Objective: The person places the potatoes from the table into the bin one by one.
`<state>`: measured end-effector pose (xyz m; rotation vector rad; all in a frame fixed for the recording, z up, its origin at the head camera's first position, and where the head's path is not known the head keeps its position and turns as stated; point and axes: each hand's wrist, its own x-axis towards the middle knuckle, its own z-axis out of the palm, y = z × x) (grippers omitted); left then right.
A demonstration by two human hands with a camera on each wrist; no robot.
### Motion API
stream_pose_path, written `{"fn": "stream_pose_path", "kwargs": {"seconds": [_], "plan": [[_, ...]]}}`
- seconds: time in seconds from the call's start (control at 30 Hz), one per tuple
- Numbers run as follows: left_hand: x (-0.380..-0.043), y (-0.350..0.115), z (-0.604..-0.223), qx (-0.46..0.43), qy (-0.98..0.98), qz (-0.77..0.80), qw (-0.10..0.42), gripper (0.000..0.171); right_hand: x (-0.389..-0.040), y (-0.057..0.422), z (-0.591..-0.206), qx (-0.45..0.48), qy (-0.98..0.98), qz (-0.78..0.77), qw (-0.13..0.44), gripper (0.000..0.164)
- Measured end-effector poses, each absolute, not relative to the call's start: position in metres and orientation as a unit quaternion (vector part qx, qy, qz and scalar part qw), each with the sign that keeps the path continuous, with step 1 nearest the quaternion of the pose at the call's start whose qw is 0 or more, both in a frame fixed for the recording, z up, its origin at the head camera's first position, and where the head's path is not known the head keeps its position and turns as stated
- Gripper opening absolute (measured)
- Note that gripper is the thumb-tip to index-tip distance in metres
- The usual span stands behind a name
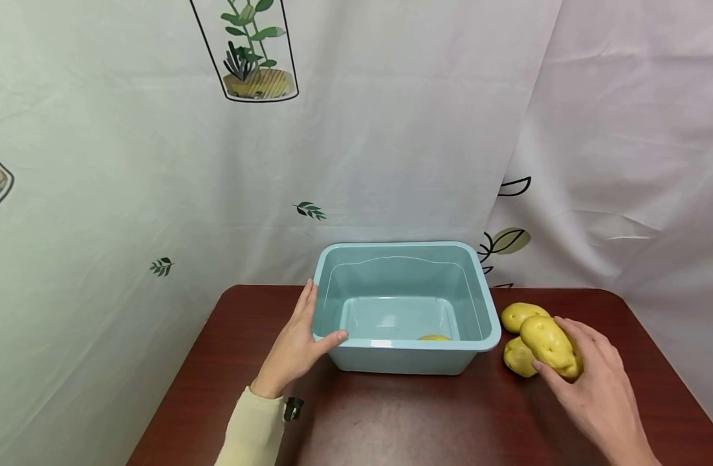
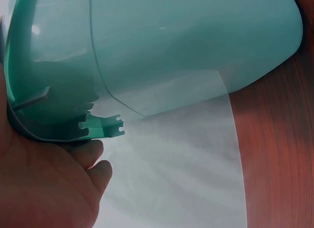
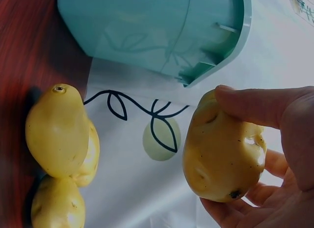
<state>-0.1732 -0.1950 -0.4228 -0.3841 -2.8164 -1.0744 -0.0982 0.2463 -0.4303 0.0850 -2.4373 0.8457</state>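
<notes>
A light blue plastic basin (image 1: 403, 358) stands at the table's far edge, with part of a yellow potato (image 1: 435, 337) showing inside it. My left hand (image 1: 295, 346) rests against its front left corner, fingers along the outer left side and thumb over the front rim. In the left wrist view two fingertips (image 2: 100, 174) show just beyond the rim. My right hand (image 1: 595, 382) grips a yellow potato (image 3: 223, 149) between thumb and fingers, right of the basin. More potatoes lie close together beside it, among them a large one (image 3: 56, 132) and a lower one (image 3: 59, 206).
The dark red wooden table (image 1: 391, 421) has rounded back corners. Behind it hangs a pale cloth (image 1: 391, 142) printed with plants, close to the basin's back. A small black item (image 1: 294, 408) sits at my left wrist.
</notes>
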Motion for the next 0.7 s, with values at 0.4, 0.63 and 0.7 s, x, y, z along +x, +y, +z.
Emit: {"fn": "stream_pose_path", "kwargs": {"seconds": [0.4, 0.63, 0.7], "plan": [[-0.1733, -0.1945, -0.4229, -0.125, -0.925, -0.356, 0.047, 0.112, -0.1003, 0.2423, -0.4289, 0.036, -0.907, 0.315, 0.279, 0.081], [-0.1725, -0.1946, -0.422, -0.126, -0.924, -0.357, 0.048, 0.11, -0.1016, 0.2389, -0.4272, 0.041, -0.907, 0.314, 0.278, 0.083], [-0.1725, -0.1947, -0.4221, -0.128, -0.924, -0.357, 0.05, 0.11, -0.1022, 0.2378, -0.4268, 0.043, -0.907, 0.314, 0.278, 0.084]]}}
